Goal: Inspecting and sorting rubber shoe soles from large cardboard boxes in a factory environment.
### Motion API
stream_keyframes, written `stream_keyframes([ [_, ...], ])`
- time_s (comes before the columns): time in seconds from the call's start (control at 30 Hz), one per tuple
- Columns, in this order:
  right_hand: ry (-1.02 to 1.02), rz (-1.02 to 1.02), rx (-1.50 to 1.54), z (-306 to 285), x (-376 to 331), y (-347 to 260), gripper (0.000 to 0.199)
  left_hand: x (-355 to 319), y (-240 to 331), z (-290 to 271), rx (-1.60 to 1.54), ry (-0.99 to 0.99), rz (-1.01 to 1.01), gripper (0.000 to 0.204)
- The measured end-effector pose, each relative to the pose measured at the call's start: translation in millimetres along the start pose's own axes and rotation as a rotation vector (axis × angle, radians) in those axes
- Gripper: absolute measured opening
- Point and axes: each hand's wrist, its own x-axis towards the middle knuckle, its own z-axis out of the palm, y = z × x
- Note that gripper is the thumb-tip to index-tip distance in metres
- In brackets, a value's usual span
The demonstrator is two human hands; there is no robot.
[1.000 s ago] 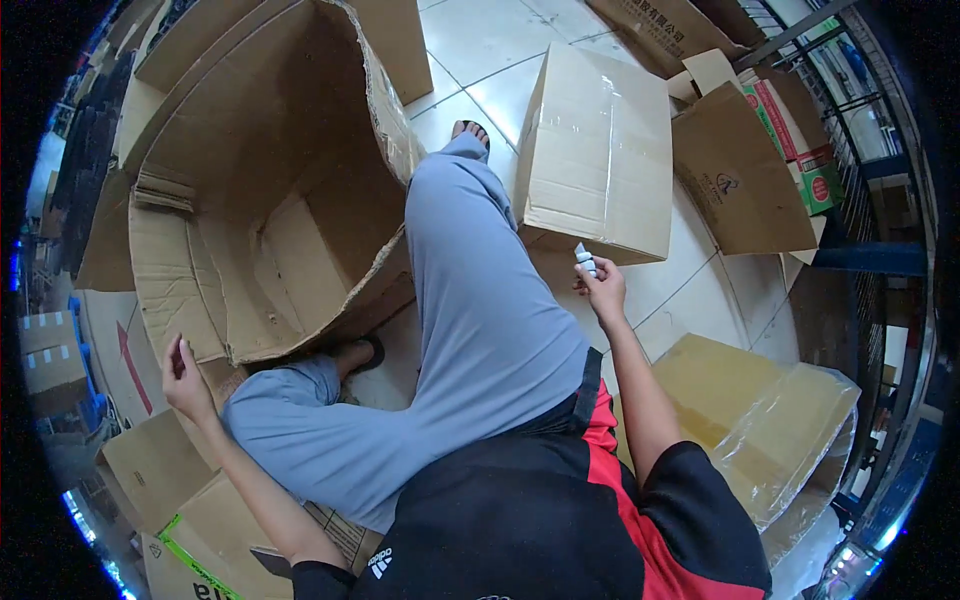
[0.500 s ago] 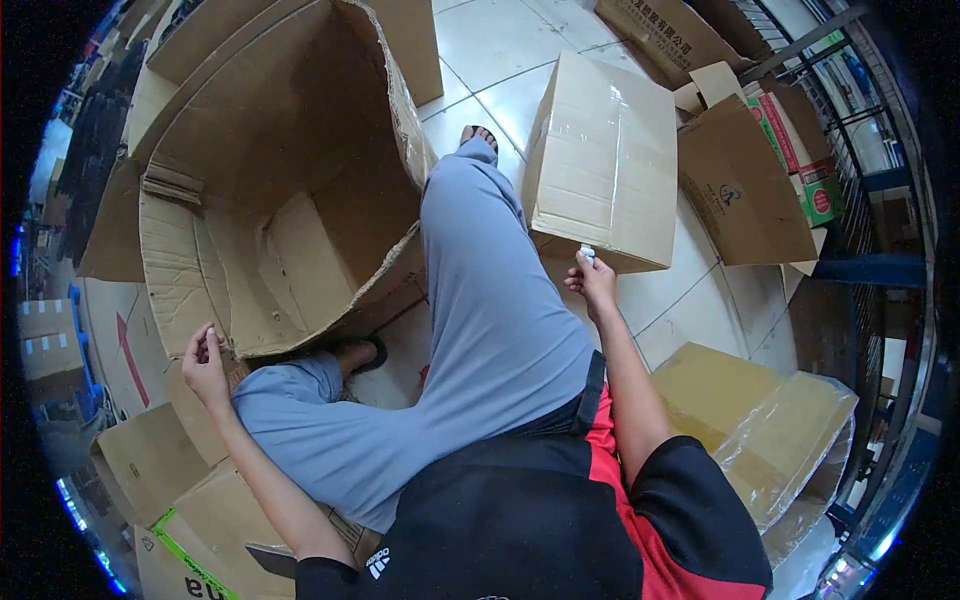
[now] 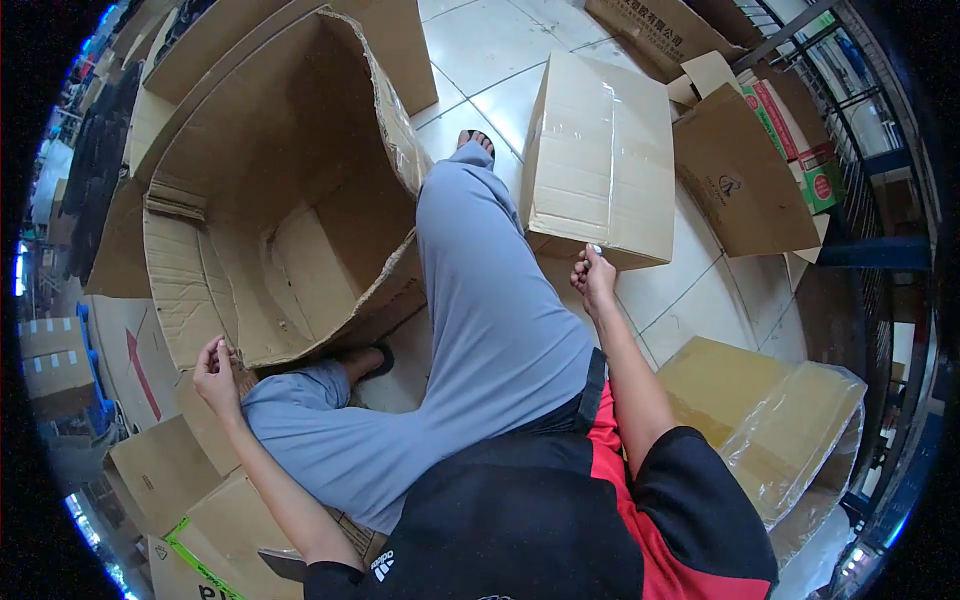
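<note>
My right hand is closed round a small whitish object, too small to name, with its tip sticking up past the thumb. It is at the near edge of a closed, taped carton; whether they touch, I cannot tell. Over to the left, my left hand has its fingers curled together beside the near corner of a large open carton. Anything inside that grip is hidden. The big carton lies with its mouth toward me, and its inside shows a loose-looking flap.
Opened cartons stand at the right by a wire rack with a blue frame. A plastic-wrapped carton lies near my right elbow. More cartons are at the lower left. My legs stand between the two main cartons on white floor tiles.
The view has shifted slightly. My right hand has turned a little at the carton's edge, so less of the whitish object shows. My left hand stays closed near the large carton's corner.
</note>
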Motion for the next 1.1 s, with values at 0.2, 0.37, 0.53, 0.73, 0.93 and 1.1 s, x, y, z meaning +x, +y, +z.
stream_keyframes([
  [0.2, -0.016, 0.042, 0.134, 6.6, 10.2, -7.0, 0.025, -0.3, 4.7, 1.2, -0.028, -0.036, -0.007, 0.017],
  [0.37, -0.01, 0.039, 0.112, 3.6, 6.2, -6.1, 0.025, -0.9, 4.3, 1.0, 0.02, -0.042, -0.018, 0.016],
  [0.53, -0.046, 0.03, 0.198, -0.1, 8.9, -4.6, 0.026, -0.3, 0.9, 0.7, -0.032, -0.075, -0.025, 0.016],
  [0.73, -0.03, 0.058, 0.215, -0.1, 8.1, -5.2, 0.025, -0.5, 2.0, 0.2, -0.012, -0.073, -0.004, 0.017],
  [0.93, -0.013, 0.041, 0.231, -6.2, 5.4, -10.4, 0.025, -3.8, 2.7, 2.4, -0.064, -0.096, -0.019, 0.016],
  [1.1, 0.056, -0.001, 0.243, -20.5, 8.2, -11.4, 0.026, -2.2, 4.7, 3.0, -0.02, -0.104, -0.026, 0.017],
])
